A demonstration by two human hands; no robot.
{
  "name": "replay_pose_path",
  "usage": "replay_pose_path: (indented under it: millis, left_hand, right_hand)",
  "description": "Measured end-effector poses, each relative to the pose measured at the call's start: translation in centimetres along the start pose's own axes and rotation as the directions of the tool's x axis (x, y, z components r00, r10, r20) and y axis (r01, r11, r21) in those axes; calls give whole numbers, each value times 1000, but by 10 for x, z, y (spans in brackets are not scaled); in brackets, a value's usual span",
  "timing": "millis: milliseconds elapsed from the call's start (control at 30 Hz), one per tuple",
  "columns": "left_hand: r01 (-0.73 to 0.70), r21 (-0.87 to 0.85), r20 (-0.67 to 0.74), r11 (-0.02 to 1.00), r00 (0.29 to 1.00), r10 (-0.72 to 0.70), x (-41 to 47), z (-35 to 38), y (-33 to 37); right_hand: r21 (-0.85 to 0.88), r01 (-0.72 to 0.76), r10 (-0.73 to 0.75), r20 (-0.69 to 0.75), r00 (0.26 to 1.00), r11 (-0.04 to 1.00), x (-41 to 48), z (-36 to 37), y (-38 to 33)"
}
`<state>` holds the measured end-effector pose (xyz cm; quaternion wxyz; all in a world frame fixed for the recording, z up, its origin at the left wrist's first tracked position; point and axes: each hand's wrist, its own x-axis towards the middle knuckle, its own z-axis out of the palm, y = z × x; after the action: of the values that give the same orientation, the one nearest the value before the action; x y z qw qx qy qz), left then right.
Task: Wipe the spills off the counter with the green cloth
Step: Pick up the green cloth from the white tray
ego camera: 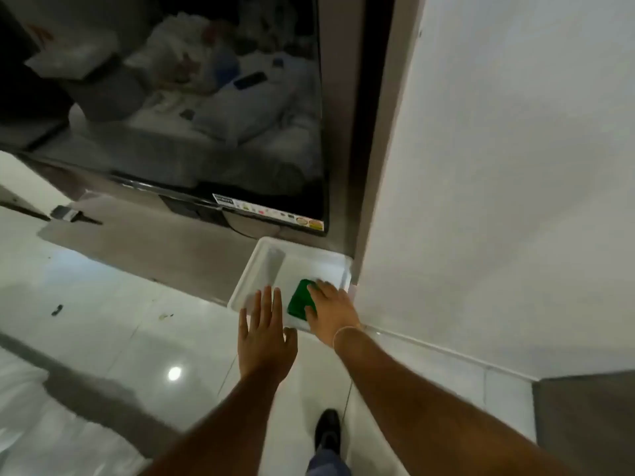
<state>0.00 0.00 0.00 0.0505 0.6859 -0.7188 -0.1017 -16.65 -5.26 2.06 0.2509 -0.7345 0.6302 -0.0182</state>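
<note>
The green cloth (297,303) lies folded inside a white plastic tub (248,279) that stands on the glossy white surface beside a wall corner. My right hand (335,311) reaches into the tub, with fingers and thumb closed around the cloth's right edge. My left hand (264,338) hovers flat with fingers spread over the tub's near left rim, holding nothing. The part of the cloth under my right hand is hidden.
A large dark screen (171,97) stands behind the tub on a grey ledge (154,249). A white wall (498,166) rises at the right. Small dark smears (56,309) mark the white tiles at the left. My shoe (328,429) shows below.
</note>
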Motion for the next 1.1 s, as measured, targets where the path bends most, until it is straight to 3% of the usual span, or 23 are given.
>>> replay_pose_path:
  millis: [67,267,500,633,767,867,967,1100]
  left_hand:
    - [-4,14,18,1000,1000,4,12,14,-10]
    - [-15,42,107,999,994,10,33,51,-16]
    - [32,14,132,999,991,-34,46,41,-16]
    - [32,-39,110,999,994,-27,57,23,-7]
    - [-203,-111,54,973,976,210,62,6,17]
    - [-336,-134,28,932,939,343,60,-4,48]
    - [-405,-169,37,899,908,416,57,-4,97]
    - [-585,-191,82,788,791,607,43,10,186]
  right_hand:
    - [42,-75,72,80,994,996,32,14,4]
    - [-135,-106,139,263,955,985,89,31,17]
    - [115,-378,329,306,893,919,117,21,4]
    - [252,-403,337,268,903,880,103,1,5]
    - [309,-345,341,69,938,886,57,-32,22]
    - [410,-305,325,20,945,860,19,-57,47]
    - [402,-320,353,-8,936,858,-23,-80,79]
    - [392,-476,549,-94,831,787,-104,-102,142]
